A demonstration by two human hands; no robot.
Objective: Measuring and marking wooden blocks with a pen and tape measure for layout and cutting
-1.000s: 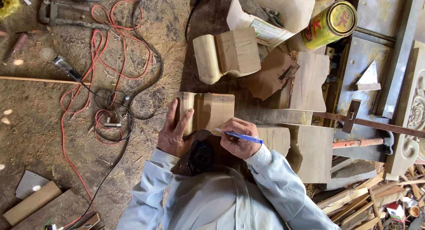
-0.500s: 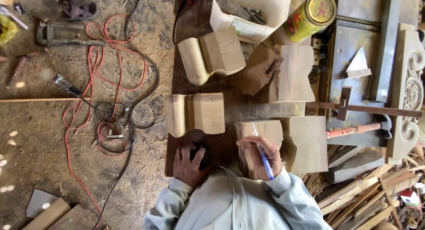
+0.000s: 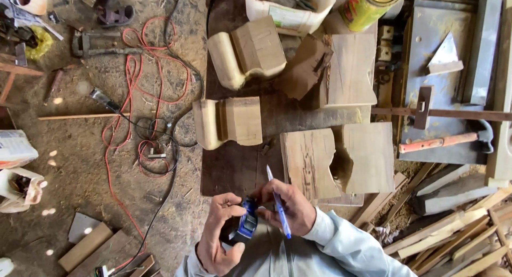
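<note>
Both hands sit low over the near edge of the dark bench (image 3: 234,170), working a blue-and-black tape measure (image 3: 244,226).

Left hand (image 3: 221,237): fingers curled round the tape measure case from the left and below, thumb on top. Closed grip, case mostly cupped in the palm.

Right hand (image 3: 288,207): blue pen (image 3: 278,202) pinched between the fingers, tip pointing away toward the plank (image 3: 308,162). The fingertips also touch the right side of the tape measure, as if going for the blade end. No blade is visible, so I can't tell if any is drawn out.

To do this well, in my judgement:
- keep the case steady in the left hand, thumb clear of the blade slot
- pull with the spare fingers of the right hand, pen parked out of the way so it doesn't smear or drop
- draw the blade straight toward the wood, not at an angle

Position: tape measure is between the two hands, touching both, above the bench edge and just short of the plank. The carved block (image 3: 228,122) lies further off, up-left, well apart from both hands. Red cable (image 3: 128,90) on the floor to the left, clear of the work.
</note>
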